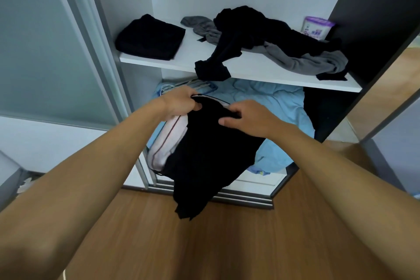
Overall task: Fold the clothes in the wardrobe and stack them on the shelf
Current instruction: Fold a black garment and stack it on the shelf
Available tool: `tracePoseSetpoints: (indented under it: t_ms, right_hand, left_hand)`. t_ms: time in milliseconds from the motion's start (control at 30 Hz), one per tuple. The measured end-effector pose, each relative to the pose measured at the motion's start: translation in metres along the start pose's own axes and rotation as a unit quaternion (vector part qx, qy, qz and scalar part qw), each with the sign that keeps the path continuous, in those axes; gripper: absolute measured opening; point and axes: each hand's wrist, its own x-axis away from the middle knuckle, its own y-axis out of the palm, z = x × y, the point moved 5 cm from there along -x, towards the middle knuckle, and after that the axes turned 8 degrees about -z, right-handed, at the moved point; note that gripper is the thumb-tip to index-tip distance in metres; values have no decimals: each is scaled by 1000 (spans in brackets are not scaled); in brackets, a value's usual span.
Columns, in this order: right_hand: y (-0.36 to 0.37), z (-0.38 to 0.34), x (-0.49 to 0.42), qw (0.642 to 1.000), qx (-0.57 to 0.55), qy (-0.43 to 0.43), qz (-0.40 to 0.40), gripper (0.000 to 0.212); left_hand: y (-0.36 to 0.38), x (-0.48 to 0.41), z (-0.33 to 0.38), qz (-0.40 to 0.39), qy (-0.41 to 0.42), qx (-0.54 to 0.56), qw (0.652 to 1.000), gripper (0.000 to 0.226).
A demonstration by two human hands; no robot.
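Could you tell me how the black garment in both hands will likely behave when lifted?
Probably floppy: the black garment hangs limp below the left hand and right hand gripping its top edge. Likely light, since fingers alone seem to carry it. Set down unfolded, it may trail over the shelf edge, as the loose black clothing there does.

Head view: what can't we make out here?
- Black garment: type unclear, dark fabric shows no detail.
- Left hand, right hand: fingertips buried in its fabric.
- Purple container: label too small.
- Black-and-grey pile on shelf: piece count unclear, tangled.
- Blue bedding: partly behind garment.
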Motion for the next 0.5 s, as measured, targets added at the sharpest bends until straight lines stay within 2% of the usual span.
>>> tracePoseSetpoints:
  t_ms: [67,133,233,300,400,500]
  right_hand:
    - [18,8,7,998,10,21,-51,27]
    - [26,16,12,998,-5,40,-54,31]
    - [20,23,17,995,-39,86,29,26]
    - [21,16,17,994,-20,84,72,29]
    - [32,1,20,993,4,75,90,38]
    - [44,-3,23,989,-74,100,82,41]
  left_hand:
    - [0,-1,-4,18,-16,49,999,18]
    - [0,-3,-11,33,-41,86,995,16]
    - [3,-6,-30,74,-106,158,979,22]
    - [8,-7,-38,95,-140,215,962,19]
    - [16,-10,-40,126,-162,352,913,24]
    - [28,-10,-34,139,-157,466,860,28]
